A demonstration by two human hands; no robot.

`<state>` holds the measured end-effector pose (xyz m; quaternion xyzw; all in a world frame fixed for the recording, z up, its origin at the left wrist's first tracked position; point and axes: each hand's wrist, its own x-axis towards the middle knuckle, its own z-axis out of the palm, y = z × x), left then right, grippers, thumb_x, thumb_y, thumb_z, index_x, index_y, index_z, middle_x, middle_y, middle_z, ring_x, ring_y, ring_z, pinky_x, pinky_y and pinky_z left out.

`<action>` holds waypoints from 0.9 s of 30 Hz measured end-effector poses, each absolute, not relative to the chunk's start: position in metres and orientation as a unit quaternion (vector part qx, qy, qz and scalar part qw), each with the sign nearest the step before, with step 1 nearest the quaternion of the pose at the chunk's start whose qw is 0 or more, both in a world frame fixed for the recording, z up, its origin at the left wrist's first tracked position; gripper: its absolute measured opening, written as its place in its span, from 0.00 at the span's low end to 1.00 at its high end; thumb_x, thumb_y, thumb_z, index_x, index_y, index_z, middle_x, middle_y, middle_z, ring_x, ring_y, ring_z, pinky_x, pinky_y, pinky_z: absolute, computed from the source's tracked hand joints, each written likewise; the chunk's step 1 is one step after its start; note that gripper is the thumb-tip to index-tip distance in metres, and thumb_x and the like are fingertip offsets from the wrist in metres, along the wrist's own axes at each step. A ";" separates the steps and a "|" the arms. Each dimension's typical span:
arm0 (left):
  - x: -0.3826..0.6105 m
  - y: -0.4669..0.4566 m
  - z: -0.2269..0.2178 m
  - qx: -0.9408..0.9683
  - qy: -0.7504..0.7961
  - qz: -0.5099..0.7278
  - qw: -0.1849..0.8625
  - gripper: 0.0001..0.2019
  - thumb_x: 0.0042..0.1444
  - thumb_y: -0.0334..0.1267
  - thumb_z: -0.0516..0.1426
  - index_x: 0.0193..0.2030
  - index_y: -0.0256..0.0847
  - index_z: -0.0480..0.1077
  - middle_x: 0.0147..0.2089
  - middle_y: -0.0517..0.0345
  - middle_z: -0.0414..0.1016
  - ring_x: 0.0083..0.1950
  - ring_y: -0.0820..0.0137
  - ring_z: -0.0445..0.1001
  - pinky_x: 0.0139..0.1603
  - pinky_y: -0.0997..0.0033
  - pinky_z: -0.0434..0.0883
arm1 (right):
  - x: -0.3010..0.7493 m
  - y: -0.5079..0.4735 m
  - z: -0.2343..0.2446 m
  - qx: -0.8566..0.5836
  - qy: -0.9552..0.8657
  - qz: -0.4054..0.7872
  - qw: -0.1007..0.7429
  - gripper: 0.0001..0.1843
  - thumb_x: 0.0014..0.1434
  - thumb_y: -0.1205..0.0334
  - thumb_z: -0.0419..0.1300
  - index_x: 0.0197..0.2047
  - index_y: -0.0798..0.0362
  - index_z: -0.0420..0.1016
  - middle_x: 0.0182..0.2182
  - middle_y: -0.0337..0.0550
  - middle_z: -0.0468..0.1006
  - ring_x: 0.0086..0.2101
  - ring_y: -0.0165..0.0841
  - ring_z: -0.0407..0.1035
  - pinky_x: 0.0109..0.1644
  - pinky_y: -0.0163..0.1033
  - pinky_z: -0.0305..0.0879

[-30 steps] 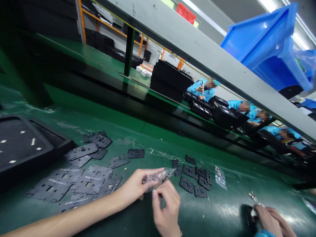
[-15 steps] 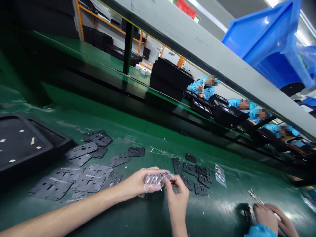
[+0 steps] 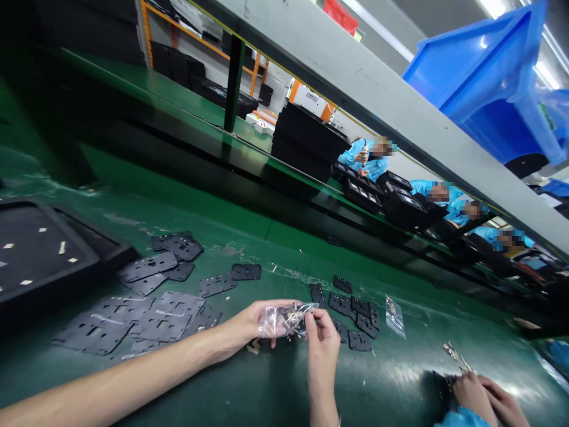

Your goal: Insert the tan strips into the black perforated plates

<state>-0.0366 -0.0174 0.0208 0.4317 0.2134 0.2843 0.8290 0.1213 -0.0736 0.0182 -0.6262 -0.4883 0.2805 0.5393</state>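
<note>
A clear plastic bag (image 3: 291, 318) of small metallic and dark parts is held between my hands above the green bench. My left hand (image 3: 255, 320) cradles it from the left and beneath, its fingers partly hidden behind the film. At the bag's right edge, my right hand (image 3: 323, 335) pinches the plastic between thumb and fingers. Small tan bits (image 3: 253, 346) lie below my left hand. Flat black plates with cut-outs (image 3: 166, 317) are spread to the left, and smaller black plates (image 3: 342, 304) lie just beyond my right hand.
Black trays (image 3: 40, 255) stand at the left. Another small bag of parts (image 3: 395, 316) lies to the right. A co-worker's hands (image 3: 482, 391) work at the lower right near loose metal pieces (image 3: 451, 351). A grey beam (image 3: 338, 59) crosses overhead, with a blue bin (image 3: 480, 77) above it.
The bag has been turned and spread flatter between my hands, so its parts show more clearly. My right hand has shifted slightly right. The co-worker's hands have moved a little down.
</note>
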 end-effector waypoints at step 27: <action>-0.027 -0.007 -0.009 0.417 0.303 0.422 0.746 0.13 0.36 0.26 0.52 0.31 0.35 0.71 0.37 0.54 0.73 0.40 0.67 0.69 0.38 0.72 0.64 | 0.137 -0.075 0.058 -0.583 -0.698 -0.070 0.410 0.03 0.55 0.65 0.58 0.30 0.53 0.70 0.28 0.45 0.71 0.30 0.34 0.64 0.35 0.38 0.59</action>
